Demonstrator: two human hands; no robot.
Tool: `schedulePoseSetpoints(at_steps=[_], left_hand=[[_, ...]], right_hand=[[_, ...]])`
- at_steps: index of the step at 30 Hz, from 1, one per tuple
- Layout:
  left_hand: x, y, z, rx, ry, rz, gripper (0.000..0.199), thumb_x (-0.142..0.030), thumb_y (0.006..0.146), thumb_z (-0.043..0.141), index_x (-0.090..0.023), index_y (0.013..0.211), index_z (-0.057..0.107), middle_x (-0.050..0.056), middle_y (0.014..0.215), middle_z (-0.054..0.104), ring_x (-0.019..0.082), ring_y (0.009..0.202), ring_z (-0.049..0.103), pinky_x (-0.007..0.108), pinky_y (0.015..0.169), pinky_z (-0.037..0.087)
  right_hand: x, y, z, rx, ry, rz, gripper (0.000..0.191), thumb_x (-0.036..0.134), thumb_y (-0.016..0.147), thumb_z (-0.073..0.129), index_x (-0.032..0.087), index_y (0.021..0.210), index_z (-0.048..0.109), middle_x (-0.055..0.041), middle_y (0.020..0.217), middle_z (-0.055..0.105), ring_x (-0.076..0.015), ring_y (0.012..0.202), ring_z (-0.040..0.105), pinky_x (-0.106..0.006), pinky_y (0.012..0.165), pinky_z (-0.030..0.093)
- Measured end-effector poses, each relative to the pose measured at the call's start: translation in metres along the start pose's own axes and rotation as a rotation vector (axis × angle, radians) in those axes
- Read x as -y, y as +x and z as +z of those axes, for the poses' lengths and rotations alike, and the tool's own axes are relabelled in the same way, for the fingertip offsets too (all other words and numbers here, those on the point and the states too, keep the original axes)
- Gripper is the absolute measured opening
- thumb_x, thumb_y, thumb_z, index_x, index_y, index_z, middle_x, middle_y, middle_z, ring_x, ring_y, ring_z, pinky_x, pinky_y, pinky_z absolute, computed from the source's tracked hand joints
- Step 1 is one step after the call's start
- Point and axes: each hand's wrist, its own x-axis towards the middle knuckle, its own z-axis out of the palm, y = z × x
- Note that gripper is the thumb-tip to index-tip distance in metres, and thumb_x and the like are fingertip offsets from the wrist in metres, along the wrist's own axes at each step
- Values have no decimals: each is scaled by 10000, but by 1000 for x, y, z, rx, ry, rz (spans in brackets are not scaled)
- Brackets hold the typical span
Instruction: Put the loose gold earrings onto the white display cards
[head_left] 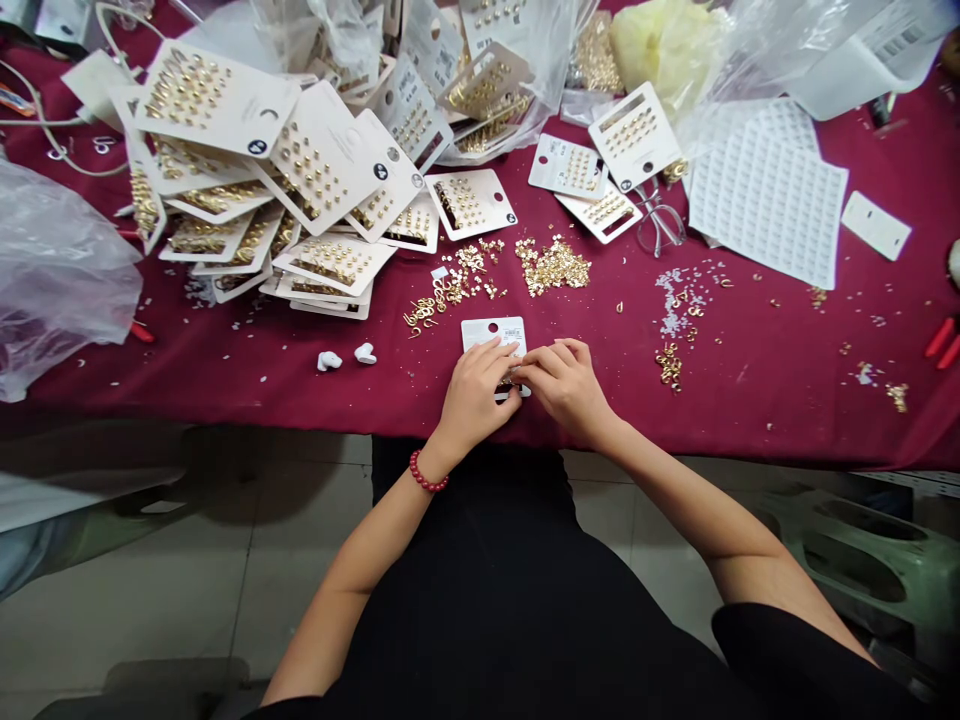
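Observation:
A white earring card with a round hole and a printed label lies at the table's front edge. My left hand lies over its left side, thumb and fingers gripping the card. At the card's right side my right hand has its thumb and fingertips pinched together; whatever is between them is too small to make out. The fingers hide most of the card's middle. Beyond the card are a pile of small gold earring pieces and a looser scatter of gold hoops and studs.
Stacked cards of gold earrings fill the back left. White earbuds lie left of my hands. To the right are clear plastic backs, gold hoops, eyeglasses and a sticker sheet. Plastic bags sit far left.

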Motion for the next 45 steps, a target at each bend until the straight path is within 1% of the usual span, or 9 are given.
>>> schedulePoseSetpoints(at_steps=[6, 10, 15, 21, 29, 33, 36, 41, 45], left_hand=[[1, 0, 0, -6, 4, 8, 350, -129, 770, 618, -200, 1112, 637, 47, 1298, 651, 247, 1302, 525, 458, 1144, 365], [1, 0, 1, -19, 6, 17, 350, -127, 764, 623, -181, 1109, 640, 55, 1286, 659, 255, 1290, 535, 457, 1133, 377], [1, 0, 1, -13, 1, 10, 364, -126, 761, 629, -189, 1119, 636, 56, 1296, 653, 252, 1297, 530, 459, 1133, 374], [1, 0, 0, -10, -2, 0, 352, -127, 764, 630, -195, 1110, 638, 55, 1296, 653, 248, 1298, 531, 454, 1135, 374], [2, 0, 2, -40, -13, 20, 363, -111, 739, 637, -180, 1095, 646, 61, 1271, 669, 253, 1271, 554, 446, 1110, 402], [2, 0, 2, -41, -4, 30, 373, -112, 738, 643, -166, 1107, 646, 63, 1264, 673, 257, 1269, 554, 442, 1107, 403], [1, 0, 2, -41, 0, 34, 378, -115, 741, 641, -163, 1116, 645, 64, 1263, 673, 257, 1267, 555, 437, 1104, 408], [0, 0, 2, -43, 9, 28, 366, -125, 752, 621, -167, 1115, 643, 59, 1264, 672, 253, 1271, 553, 440, 1114, 398], [0, 0, 1, -38, 15, 26, 369, -134, 751, 614, -172, 1117, 639, 56, 1268, 669, 256, 1278, 546, 447, 1122, 387]], right_hand=[[-5, 0, 2, 24, 56, -7, 216, 163, 953, 464, 246, 909, 659, -12, 928, 677, -165, 874, 570, -394, 1064, 333], [-8, 0, 3, 73, 93, -58, 228, 151, 960, 436, 218, 945, 654, -29, 949, 682, -154, 897, 615, -408, 1100, 353], [-10, 0, 2, 122, 175, -54, 263, 153, 969, 395, 196, 966, 654, -51, 980, 695, -154, 936, 641, -442, 1114, 375], [-11, 3, 2, 116, 142, -116, 262, 152, 969, 397, 178, 963, 658, -56, 968, 697, -158, 940, 645, -441, 1098, 392], [-7, 6, -4, 148, 30, -166, 332, 110, 967, 340, 133, 963, 671, -76, 950, 682, -160, 858, 634, -455, 1094, 406], [-8, 5, -1, 159, 140, -140, 324, 140, 976, 339, 132, 940, 661, -84, 948, 660, -174, 916, 624, -488, 1081, 429], [-8, 5, 2, 134, 208, -122, 298, 153, 974, 355, 140, 930, 649, -80, 940, 643, -179, 920, 616, -509, 1053, 458], [-6, 7, 2, 62, 218, -174, 248, 87, 941, 391, 98, 933, 639, -101, 935, 632, -180, 883, 604, -443, 998, 514], [-7, 5, 1, 87, 280, -124, 245, 112, 956, 386, 113, 934, 630, -96, 934, 630, -176, 867, 598, -398, 916, 551]])
